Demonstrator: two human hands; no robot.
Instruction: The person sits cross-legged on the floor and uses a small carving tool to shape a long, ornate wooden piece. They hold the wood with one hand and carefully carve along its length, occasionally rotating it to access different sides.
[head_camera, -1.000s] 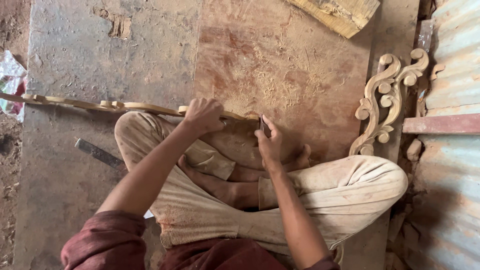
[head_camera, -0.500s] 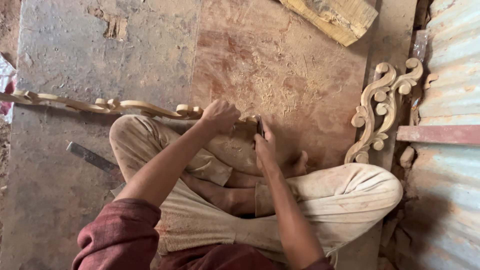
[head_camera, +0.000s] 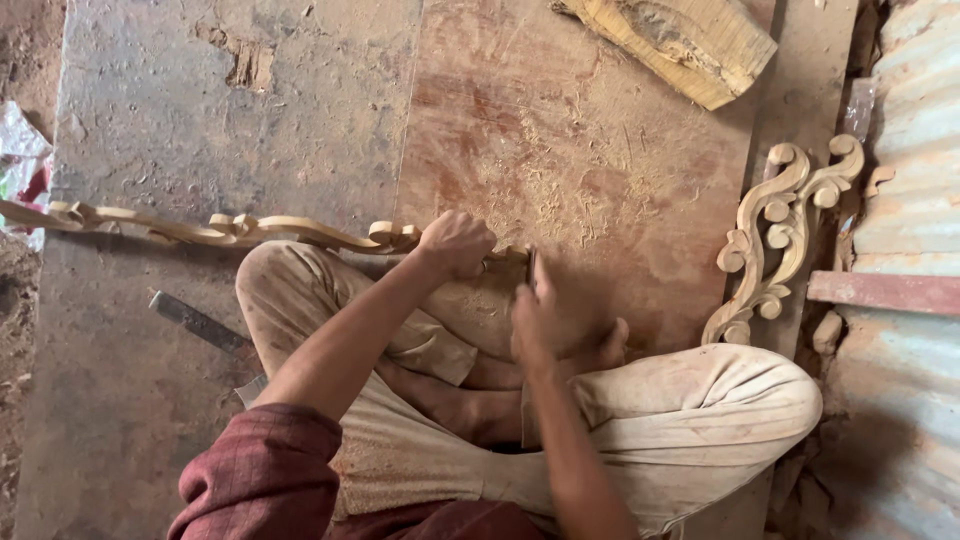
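A person sits cross-legged on a dusty board floor (head_camera: 230, 120), knees spread to both sides. The left hand (head_camera: 455, 243) is curled shut around the near end of a long carved wooden strip (head_camera: 240, 230), a run of scrolls that reaches from the hand across to the floor's left edge. The right hand (head_camera: 545, 320) is closed around a small dark tool (head_camera: 531, 266), its tip meeting the strip just beside the left hand; what kind of blade it has is too small to tell.

One carved strip is in the hands. A second carved piece (head_camera: 785, 235), an upright scroll ornament, leans at the floor's right edge against a corrugated metal sheet (head_camera: 905, 200). One rough wooden block (head_camera: 680, 40) lies at the far right corner. One flat metal bar (head_camera: 200, 322) lies on the floor beside the left knee, partly under it. Pale shavings (head_camera: 560, 190) are scattered just beyond the hands.

At the left edge sits one crumpled plastic wrapper (head_camera: 22, 165), whitish with red and green patches; its shape is irregular.
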